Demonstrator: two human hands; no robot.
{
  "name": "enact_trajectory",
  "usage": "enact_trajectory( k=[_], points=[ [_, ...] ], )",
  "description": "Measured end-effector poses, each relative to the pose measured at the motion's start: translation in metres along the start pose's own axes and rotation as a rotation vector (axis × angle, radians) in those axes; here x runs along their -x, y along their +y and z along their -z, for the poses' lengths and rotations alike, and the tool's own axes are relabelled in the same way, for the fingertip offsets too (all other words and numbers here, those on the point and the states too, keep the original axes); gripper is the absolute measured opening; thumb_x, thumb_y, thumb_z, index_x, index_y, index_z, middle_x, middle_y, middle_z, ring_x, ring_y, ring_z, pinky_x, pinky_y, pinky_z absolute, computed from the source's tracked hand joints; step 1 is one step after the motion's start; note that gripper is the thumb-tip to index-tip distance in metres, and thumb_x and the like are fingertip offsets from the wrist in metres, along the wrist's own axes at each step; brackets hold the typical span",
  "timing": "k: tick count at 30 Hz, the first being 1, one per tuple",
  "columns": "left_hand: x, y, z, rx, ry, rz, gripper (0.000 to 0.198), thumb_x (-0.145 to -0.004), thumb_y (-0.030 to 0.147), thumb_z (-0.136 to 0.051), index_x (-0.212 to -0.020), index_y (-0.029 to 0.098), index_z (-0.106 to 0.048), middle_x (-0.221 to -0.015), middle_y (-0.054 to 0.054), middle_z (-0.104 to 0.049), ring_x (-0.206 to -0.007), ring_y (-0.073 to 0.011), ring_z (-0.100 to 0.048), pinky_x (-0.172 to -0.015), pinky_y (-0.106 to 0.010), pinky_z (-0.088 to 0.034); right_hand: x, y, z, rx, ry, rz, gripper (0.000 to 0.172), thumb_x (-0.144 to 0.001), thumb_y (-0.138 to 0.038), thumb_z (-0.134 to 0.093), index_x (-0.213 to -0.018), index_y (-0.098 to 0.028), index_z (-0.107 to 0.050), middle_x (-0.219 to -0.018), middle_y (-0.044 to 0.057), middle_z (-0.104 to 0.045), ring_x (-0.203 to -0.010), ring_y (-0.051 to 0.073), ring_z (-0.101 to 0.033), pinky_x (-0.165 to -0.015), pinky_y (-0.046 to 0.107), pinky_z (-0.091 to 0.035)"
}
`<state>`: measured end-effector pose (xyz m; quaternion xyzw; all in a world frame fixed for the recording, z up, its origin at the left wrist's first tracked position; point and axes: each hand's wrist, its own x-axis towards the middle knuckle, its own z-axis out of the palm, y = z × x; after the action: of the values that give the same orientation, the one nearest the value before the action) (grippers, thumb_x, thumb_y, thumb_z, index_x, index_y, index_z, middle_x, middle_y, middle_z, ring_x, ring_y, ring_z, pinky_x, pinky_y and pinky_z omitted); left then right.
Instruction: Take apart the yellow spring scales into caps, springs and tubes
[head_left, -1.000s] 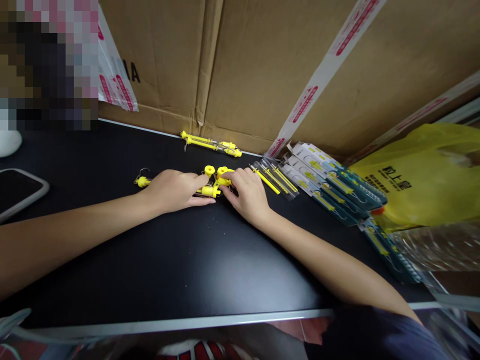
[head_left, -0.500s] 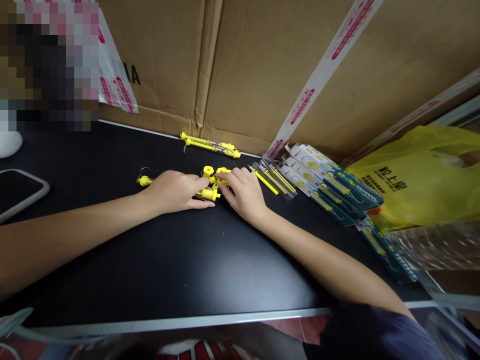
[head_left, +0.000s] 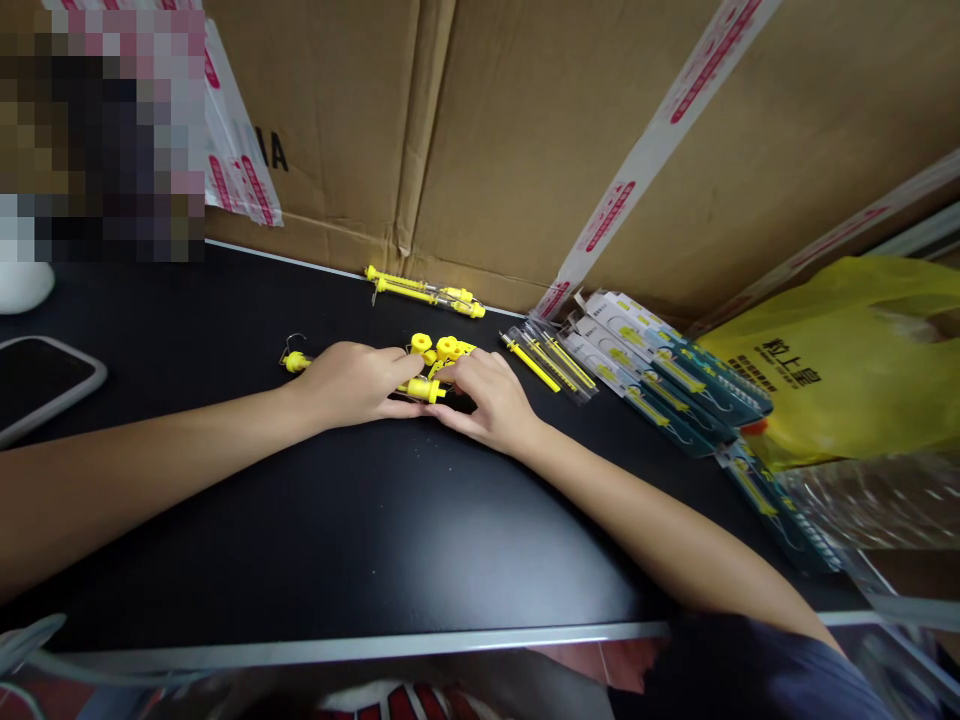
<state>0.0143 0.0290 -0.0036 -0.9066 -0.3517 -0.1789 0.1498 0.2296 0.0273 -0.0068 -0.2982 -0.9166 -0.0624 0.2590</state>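
Observation:
My left hand (head_left: 349, 383) is closed around a slim yellow tool with a wire hook (head_left: 294, 361) at its left end, lying sideways just over the table. The tool's thick yellow end cap (head_left: 425, 389) sticks out past my left fingertips. My right hand (head_left: 491, 395) is curled at that end, thumb below and fingers above it, pinching around the cap; the exact contact is partly hidden. Just behind the fingertips stand small yellow round parts (head_left: 421, 345), with more yellow pieces (head_left: 448, 348) beside them, partly covered by my right fingers.
Two similar yellow tools (head_left: 427, 290) lie at the back against a cardboard box (head_left: 585, 130). Yellow rods in clear sleeves (head_left: 551, 358), printed packages (head_left: 652, 370) and a yellow bag (head_left: 840, 360) are on the right. A phone (head_left: 49, 385) and a white object (head_left: 24, 288) lie left.
My right hand has come down and closer to the tool's end cap, its thumb now at the cap. More of the small yellow parts behind shows. The left hand keeps its grip.

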Motion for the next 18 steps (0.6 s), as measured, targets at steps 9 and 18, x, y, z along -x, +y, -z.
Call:
enact_trajectory(
  k=[9,18],
  points=[
    [-0.0004,0.0003,0.0012,-0.023,-0.015,-0.01,0.04,-0.086,0.055,-0.045,-0.093,0.018,-0.058,-0.082,-0.002,-0.063,-0.06,-0.0132,-0.06,-0.043,-0.025,-0.025,0.0011,0.0013,-0.0006,-0.004,0.004,0.012,0.027,-0.088,-0.043,-0.051,-0.098,-0.018,-0.057,-0.079,0.005,-0.062,-0.077,0.019,-0.052,-0.067,0.031,-0.034],
    [0.0001,0.0046,0.0033,-0.062,0.054,0.02,0.047,-0.086,0.055,-0.045,-0.116,0.018,-0.048,-0.103,-0.006,-0.061,-0.061,-0.0127,-0.061,-0.041,-0.023,-0.029,0.0013,0.0001,0.0001,0.024,-0.006,0.001,0.023,-0.09,-0.039,-0.046,-0.093,-0.018,-0.054,-0.078,0.005,-0.061,-0.075,0.019,-0.05,-0.066,0.032,-0.032]
  ],
)
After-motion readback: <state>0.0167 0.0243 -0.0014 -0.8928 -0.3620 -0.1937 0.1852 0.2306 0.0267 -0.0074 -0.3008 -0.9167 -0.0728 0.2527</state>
